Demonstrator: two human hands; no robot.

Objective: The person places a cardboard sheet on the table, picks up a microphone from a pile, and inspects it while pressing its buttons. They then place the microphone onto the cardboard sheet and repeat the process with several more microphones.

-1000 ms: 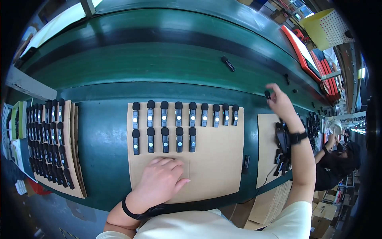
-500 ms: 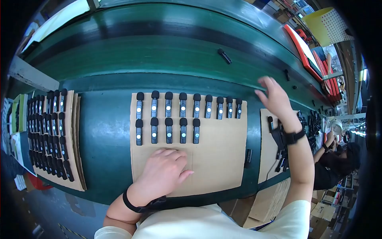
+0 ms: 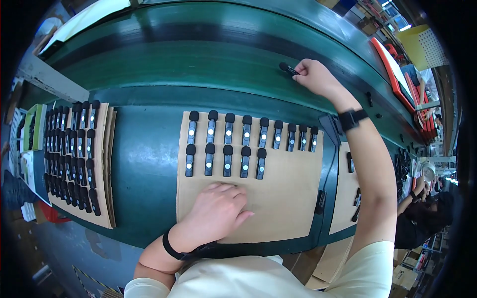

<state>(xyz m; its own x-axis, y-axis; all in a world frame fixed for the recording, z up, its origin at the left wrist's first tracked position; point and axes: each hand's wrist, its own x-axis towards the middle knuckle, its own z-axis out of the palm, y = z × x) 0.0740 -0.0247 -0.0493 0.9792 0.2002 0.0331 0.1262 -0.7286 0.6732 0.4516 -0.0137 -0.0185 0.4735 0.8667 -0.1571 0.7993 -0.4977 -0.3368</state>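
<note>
My right hand (image 3: pixel 313 77) reaches out over the green conveyor belt (image 3: pixel 198 64). Its thumb and fingers pinch one end of a small black wireless microphone (image 3: pixel 287 67), whose foam tip points away to the left. My left hand (image 3: pixel 218 208) rests on a brown cardboard sheet (image 3: pixel 283 208), fingers loosely bent and thumb apart, holding nothing I can see. Above it on the sheet stand two rows of like microphones (image 3: pixel 227 161), each with a black foam tip and a pale round dot. The upper row is longer than the lower one.
Stacked cardboard at the left bears several rows of microphones (image 3: pixel 74 144). A black cable with a small box (image 3: pixel 321 201) lies right of my sheet. Another sheet (image 3: pixel 343 213) holds loose microphones. Red trays (image 3: pixel 392 74) stand beyond the belt, and a co-worker (image 3: pixel 422 218) sits far right.
My right hand has moved away from me and leftward onto the belt and closed on the microphone lying there. My left hand stays on the sheet. The whole view has shifted slightly.
</note>
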